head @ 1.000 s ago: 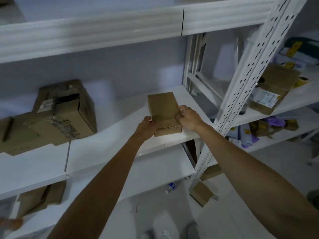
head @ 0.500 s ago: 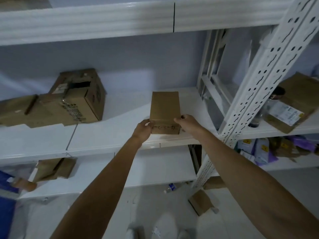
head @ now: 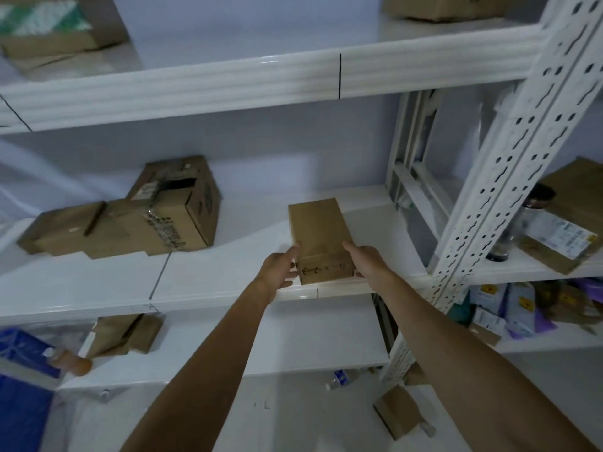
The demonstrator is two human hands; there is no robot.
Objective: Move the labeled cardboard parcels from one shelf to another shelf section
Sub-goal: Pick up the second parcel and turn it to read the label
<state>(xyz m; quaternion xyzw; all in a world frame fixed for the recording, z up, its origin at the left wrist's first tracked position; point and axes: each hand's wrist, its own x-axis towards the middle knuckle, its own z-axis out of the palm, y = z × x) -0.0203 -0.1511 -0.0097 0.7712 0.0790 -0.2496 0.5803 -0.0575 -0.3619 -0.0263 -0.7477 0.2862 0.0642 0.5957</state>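
Observation:
A small brown cardboard parcel (head: 321, 238) with handwriting on its near face rests at the front edge of the white middle shelf (head: 212, 282). My left hand (head: 280, 270) presses its near left side, fingers somewhat spread. My right hand (head: 367, 261) lies flat against its near right side. Left on the same shelf sit a larger taped carton (head: 177, 207) and a flat carton (head: 75, 231). In the section to the right lies a parcel with a white label (head: 566, 228).
A perforated white upright (head: 499, 177) divides the two shelf sections, just right of my right arm. Cartons sit on the top shelf (head: 58, 31). Folded cardboard (head: 125, 334) lies on the lower shelf. A plastic bottle (head: 337, 378) and a carton (head: 399, 414) lie on the floor.
The view has tilted up, so the top shelf shows now. The small parcel has stayed at the shelf's front edge between both hands, turned slightly straighter; my left fingers have spread.

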